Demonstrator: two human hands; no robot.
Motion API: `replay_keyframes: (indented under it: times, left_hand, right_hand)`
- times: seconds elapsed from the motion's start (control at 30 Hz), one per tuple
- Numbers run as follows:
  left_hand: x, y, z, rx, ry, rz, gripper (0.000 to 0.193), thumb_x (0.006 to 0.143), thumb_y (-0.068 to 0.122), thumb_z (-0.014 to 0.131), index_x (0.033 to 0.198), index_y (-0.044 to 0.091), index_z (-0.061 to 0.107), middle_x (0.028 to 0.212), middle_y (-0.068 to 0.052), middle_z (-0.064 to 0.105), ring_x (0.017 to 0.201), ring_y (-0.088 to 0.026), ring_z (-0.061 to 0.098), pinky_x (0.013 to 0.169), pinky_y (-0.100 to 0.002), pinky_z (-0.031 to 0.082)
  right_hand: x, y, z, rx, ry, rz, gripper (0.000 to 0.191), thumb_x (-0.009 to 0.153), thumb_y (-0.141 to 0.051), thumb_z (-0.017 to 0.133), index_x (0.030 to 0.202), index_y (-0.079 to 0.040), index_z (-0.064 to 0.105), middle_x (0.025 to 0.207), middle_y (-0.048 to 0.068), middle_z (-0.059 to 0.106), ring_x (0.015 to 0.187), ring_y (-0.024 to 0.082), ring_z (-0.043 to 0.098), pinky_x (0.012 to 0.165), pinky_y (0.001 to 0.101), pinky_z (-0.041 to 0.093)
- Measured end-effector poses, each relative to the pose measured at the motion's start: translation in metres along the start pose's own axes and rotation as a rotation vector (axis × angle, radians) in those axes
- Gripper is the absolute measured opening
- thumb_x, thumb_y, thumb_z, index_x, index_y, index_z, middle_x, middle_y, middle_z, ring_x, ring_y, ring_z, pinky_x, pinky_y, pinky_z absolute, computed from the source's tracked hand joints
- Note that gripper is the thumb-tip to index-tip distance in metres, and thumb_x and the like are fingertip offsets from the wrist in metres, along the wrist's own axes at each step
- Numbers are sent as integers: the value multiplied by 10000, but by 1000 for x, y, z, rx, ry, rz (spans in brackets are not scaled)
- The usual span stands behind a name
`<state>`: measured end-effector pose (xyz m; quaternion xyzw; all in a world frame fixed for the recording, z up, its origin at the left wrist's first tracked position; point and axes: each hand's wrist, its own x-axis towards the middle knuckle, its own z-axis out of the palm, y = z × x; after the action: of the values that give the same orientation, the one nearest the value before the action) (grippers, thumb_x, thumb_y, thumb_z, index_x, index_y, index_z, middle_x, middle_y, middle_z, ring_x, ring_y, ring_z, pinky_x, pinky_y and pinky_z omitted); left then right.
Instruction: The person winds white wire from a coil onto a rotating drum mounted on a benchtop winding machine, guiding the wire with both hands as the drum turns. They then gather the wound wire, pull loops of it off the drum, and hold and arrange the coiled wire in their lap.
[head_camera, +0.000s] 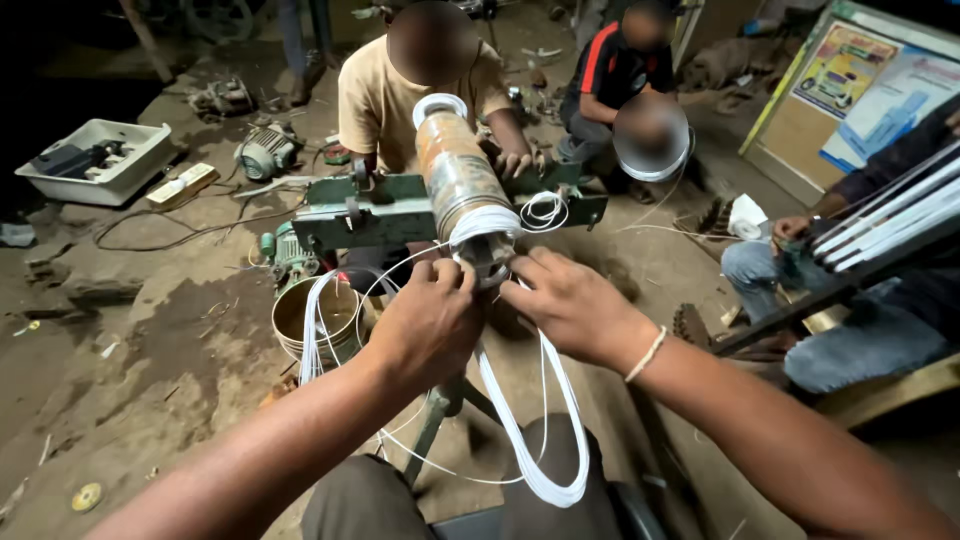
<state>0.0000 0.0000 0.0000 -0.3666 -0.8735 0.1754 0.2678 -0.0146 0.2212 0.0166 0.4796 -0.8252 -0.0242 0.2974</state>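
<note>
A worn metal cylinder (456, 170) lies lengthwise toward me on a green metal stand (372, 212). White wire (486, 224) is wound around its near end, and long white loops (530, 450) hang down from it between my knees. My left hand (425, 325) pinches the white strands at the cylinder's near end. On the other side of that end my right hand (565, 300), with a pale band on the wrist, grips the same strands. Another white coil (543, 210) rests on the stand to the right.
Three people sit around the stand: one in a tan shirt (385, 100) behind it, one in black and red (610, 70) further back, one in jeans (850, 330) at right. A metal tin (290, 325), a small motor (265, 152) and a white tray (140, 165) lie on the dirt floor at left.
</note>
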Motion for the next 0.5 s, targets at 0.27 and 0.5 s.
replay_keyframes:
  times: [0.27, 0.5]
  left_hand:
    - [2, 5, -7, -56, 58, -18, 397, 886, 404, 594, 1062, 67, 707, 1180, -259, 614, 981, -374, 569, 762, -450, 460]
    - [-1, 11, -20, 3, 41, 31, 450, 834, 441, 600, 1043, 46, 654, 1214, -274, 614, 966, -398, 600, 747, -471, 483]
  right_hand:
    - [-28, -4, -7, -54, 99, -78, 343, 910, -183, 610, 1162, 48, 635, 1284, 274, 624, 1139, 405, 617, 1002, 459, 511]
    - [-23, 2, -5, -74, 45, -77, 430, 844, -163, 556, 1179, 98, 622, 1256, 299, 638, 1124, 409, 638, 1009, 451, 512]
